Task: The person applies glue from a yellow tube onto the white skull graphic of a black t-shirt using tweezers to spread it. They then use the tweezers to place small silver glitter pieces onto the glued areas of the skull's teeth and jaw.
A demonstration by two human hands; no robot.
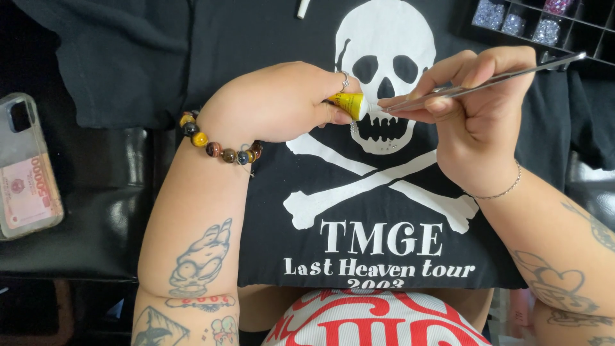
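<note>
A small yellow glue tube [346, 104] is gripped in the left hand [275, 102], whose fingers are curled tightly round it, so that only the nozzle end is seen poking out to the right, over the white skull print [384, 45] of a black shirt [269, 38]. A pair of slim metal tweezers [487, 82] is pinched between the thumb and fingers of the right hand [477, 122]; the tips are brought right up to the white nozzle of the tube, and the rear end is angled up and to the far right. Whether anything is held in the tweezer tips cannot be told. Both hands are held just above the skull's teeth, near the middle of the scene. The shirt is spread flat across the bench [96, 211], with crossed bones and white lettering printed nearer the person. A beaded bracelet [218, 148] of brown, amber and dark beads is worn on the left wrist, and a ring [345, 80] on one finger of that hand; a thin chain bracelet [496, 191] is worn on the right wrist. At the far right, a black compartment tray [596, 38] holding sparkling stones is seen, partly cut off by the edge. At the left edge, a clear phone case [25, 166] with a pink banknote tucked inside is laid on the dark surface.
</note>
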